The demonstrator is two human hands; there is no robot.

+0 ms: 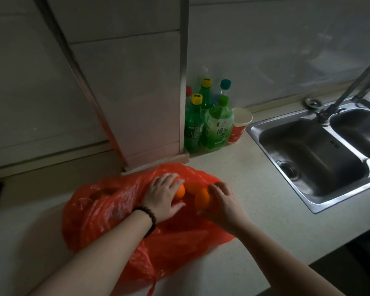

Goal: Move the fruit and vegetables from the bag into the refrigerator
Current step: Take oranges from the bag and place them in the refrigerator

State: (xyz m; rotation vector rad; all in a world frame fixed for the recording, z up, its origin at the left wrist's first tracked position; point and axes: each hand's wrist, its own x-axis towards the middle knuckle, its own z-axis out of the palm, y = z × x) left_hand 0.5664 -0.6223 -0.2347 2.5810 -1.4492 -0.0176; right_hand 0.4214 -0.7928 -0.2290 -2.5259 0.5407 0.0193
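**Both hands in the orange bag**

We've got the red plastic bag (107, 212) lying on the counter (254, 210) by the sink (308, 159). Our left hand (163, 196) grips one orange (179, 192), our right hand (223, 201) wraps around another orange (202, 198), both at the bag's mouth.

Both hands on oranges at the mouth of a red plastic bag (107, 212) on a pale counter (254, 210).

The left hand (163, 196) curls over 1 orange (179, 191); the right hand (222, 202) grips another orange (202, 198), a third fruit (192, 188) between them. Behind stand 5 bottles (216, 124) beside a paper cup (238, 124); a steel sink (308, 154) lies right.
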